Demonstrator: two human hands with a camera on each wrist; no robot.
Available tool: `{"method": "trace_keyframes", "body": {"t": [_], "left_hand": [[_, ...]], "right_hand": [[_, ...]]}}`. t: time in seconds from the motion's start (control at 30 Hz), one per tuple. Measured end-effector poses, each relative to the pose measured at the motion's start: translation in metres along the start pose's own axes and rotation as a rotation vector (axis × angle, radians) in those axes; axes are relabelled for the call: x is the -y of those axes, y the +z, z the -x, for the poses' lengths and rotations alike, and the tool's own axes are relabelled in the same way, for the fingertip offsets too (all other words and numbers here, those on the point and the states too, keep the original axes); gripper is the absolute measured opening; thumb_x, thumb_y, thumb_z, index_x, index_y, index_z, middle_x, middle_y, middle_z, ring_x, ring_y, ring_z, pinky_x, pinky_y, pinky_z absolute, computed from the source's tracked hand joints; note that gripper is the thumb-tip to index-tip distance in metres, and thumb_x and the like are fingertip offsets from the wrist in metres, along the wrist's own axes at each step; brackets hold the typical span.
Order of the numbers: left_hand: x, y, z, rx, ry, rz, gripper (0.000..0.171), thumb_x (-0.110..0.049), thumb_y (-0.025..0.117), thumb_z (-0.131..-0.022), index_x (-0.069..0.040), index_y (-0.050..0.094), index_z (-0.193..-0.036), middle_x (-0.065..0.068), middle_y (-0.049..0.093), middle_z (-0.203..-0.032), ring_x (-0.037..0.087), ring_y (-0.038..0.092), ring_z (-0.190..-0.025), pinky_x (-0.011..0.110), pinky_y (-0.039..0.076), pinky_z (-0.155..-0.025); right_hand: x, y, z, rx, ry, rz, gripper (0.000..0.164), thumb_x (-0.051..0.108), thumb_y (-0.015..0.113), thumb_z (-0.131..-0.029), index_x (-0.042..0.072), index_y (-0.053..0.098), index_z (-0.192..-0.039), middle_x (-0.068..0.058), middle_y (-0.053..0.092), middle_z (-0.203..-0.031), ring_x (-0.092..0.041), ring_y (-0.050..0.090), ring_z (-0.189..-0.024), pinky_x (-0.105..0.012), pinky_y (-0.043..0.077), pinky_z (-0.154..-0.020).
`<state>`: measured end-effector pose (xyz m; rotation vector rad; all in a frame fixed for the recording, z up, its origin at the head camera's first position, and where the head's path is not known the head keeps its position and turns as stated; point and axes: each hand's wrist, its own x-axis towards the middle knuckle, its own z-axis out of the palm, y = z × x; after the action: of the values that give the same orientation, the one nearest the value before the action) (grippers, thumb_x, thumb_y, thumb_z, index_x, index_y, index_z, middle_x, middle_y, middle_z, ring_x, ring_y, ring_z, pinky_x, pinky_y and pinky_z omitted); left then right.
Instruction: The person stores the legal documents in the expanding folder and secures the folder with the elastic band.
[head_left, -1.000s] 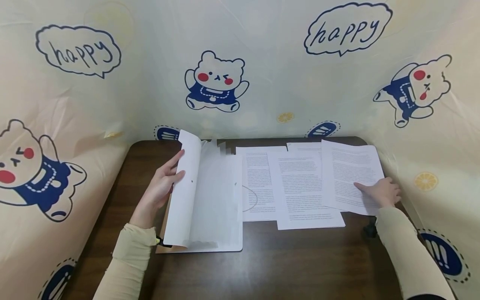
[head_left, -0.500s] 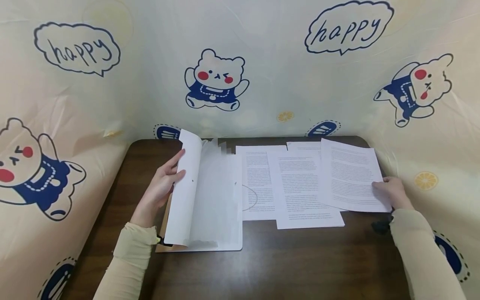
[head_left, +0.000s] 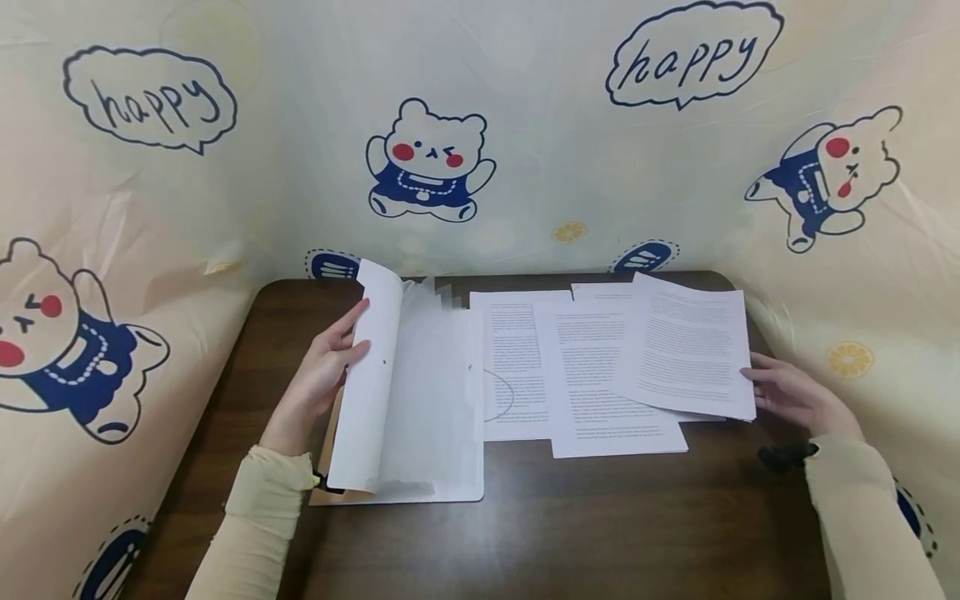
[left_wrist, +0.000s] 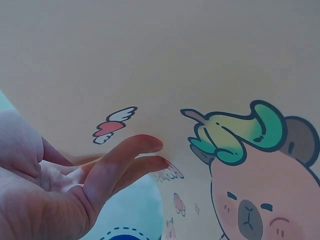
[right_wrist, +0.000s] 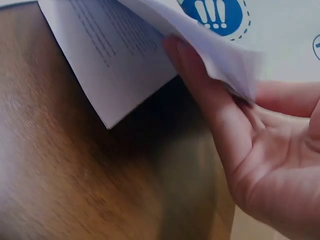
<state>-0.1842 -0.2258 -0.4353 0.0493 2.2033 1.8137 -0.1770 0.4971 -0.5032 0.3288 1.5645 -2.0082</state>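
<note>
A folder (head_left: 442,400) with stepped tabs along its top lies left of centre, its white-lined cover (head_left: 367,400) raised and bowed. My left hand (head_left: 318,375) holds that cover by its left edge. In the left wrist view, the fingers lie against the cover's outer face, printed with a cartoon animal (left_wrist: 255,195). At the right, my right hand (head_left: 806,396) pinches the right edge of some printed sheets (head_left: 690,350) between thumb and fingers. The right wrist view shows their curled corner (right_wrist: 235,70) in the hand, lifted above another printed sheet (right_wrist: 115,75).
More printed pages (head_left: 592,375) lie overlapped between the folder and the right hand. A thin elastic loop (head_left: 512,396) rests over the leftmost page (head_left: 517,417). The brown wooden table (head_left: 585,533) is enclosed by a cartoon-printed cloth (head_left: 540,125) at the back and sides.
My right hand has slid right and off the top of the sheets to their right edge, and the held sheets have shifted slightly left and tilted. The left hand stays put.
</note>
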Motion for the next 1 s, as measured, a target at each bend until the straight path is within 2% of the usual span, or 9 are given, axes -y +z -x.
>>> {"method": "trace_keyframes", "body": {"t": [0.07,0.17,0.3,0.47,0.6,0.77,0.9,1.0], "left_hand": [[0.000,0.000,0.000,-0.001,-0.001,-0.001,0.072,-0.021,0.051,-0.117,-0.030,0.015,-0.178,0.028,0.040,-0.173,-0.001,0.071,-0.109,0.023,0.064,-0.089],[0.001,0.000,0.000,-0.002,0.000,-0.003,0.072,-0.020,0.050,-0.117,-0.029,0.015,-0.178,0.028,0.038,-0.175,-0.003,0.070,-0.110,0.023,0.064,-0.090],[0.001,0.001,0.001,-0.005,0.002,-0.003,0.072,-0.020,0.050,-0.117,-0.028,0.015,-0.178,0.028,0.038,-0.175,-0.003,0.070,-0.110,0.022,0.064,-0.090],[0.002,0.001,0.000,0.001,0.005,0.005,0.071,-0.018,0.049,-0.117,-0.027,0.015,-0.178,0.031,0.041,-0.172,-0.003,0.071,-0.107,0.022,0.064,-0.088],[0.002,0.001,-0.001,0.006,0.011,0.008,0.070,-0.017,0.048,-0.117,-0.026,0.015,-0.178,0.033,0.042,-0.170,-0.002,0.072,-0.102,0.022,0.065,-0.084],[0.002,0.002,-0.002,0.005,0.011,0.003,0.070,-0.017,0.048,-0.117,-0.027,0.016,-0.178,0.036,0.045,-0.164,-0.001,0.072,-0.100,0.022,0.064,-0.082],[0.001,0.003,-0.002,0.010,0.009,-0.007,0.071,-0.020,0.049,-0.117,-0.028,0.014,-0.178,0.031,0.039,-0.172,-0.001,0.071,-0.106,0.022,0.064,-0.086],[0.002,0.004,-0.002,0.010,0.006,-0.009,0.072,-0.021,0.050,-0.117,-0.028,0.013,-0.179,0.027,0.035,-0.177,-0.002,0.071,-0.109,0.022,0.064,-0.089]], "right_hand": [[-0.002,0.002,0.000,0.091,-0.019,-0.085,0.088,0.001,0.038,-0.117,0.013,-0.032,-0.169,0.001,0.081,-0.117,-0.017,0.080,-0.106,-0.033,0.067,-0.088],[-0.003,0.008,-0.003,0.154,-0.025,-0.083,0.090,-0.002,0.036,-0.117,0.009,-0.041,-0.162,-0.001,0.081,-0.119,-0.019,0.081,-0.108,-0.035,0.068,-0.090],[-0.004,0.016,-0.008,0.081,0.017,0.068,0.087,-0.004,0.037,-0.115,0.001,-0.035,-0.164,0.002,0.082,-0.111,-0.017,0.082,-0.101,-0.033,0.068,-0.086],[-0.007,0.022,-0.011,-0.029,0.062,0.177,0.089,-0.005,0.041,-0.113,0.001,-0.030,-0.167,0.007,0.081,-0.102,-0.013,0.081,-0.092,-0.029,0.068,-0.081],[-0.010,0.022,-0.011,-0.050,0.041,0.172,0.090,-0.006,0.042,-0.113,0.003,-0.030,-0.167,0.007,0.081,-0.101,-0.012,0.081,-0.090,-0.028,0.067,-0.079],[-0.011,0.023,-0.008,-0.018,-0.013,0.074,0.093,-0.006,0.042,-0.113,0.007,-0.033,-0.166,0.005,0.081,-0.107,-0.012,0.080,-0.095,-0.028,0.067,-0.083],[-0.006,0.030,-0.003,0.028,-0.080,0.037,0.094,-0.007,0.044,-0.113,0.006,-0.032,-0.167,0.006,0.081,-0.113,-0.012,0.080,-0.098,-0.028,0.067,-0.085],[0.001,0.041,0.001,0.048,-0.129,0.077,0.093,-0.006,0.046,-0.113,0.003,-0.027,-0.169,0.007,0.081,-0.116,-0.013,0.080,-0.098,-0.028,0.067,-0.085]]}}
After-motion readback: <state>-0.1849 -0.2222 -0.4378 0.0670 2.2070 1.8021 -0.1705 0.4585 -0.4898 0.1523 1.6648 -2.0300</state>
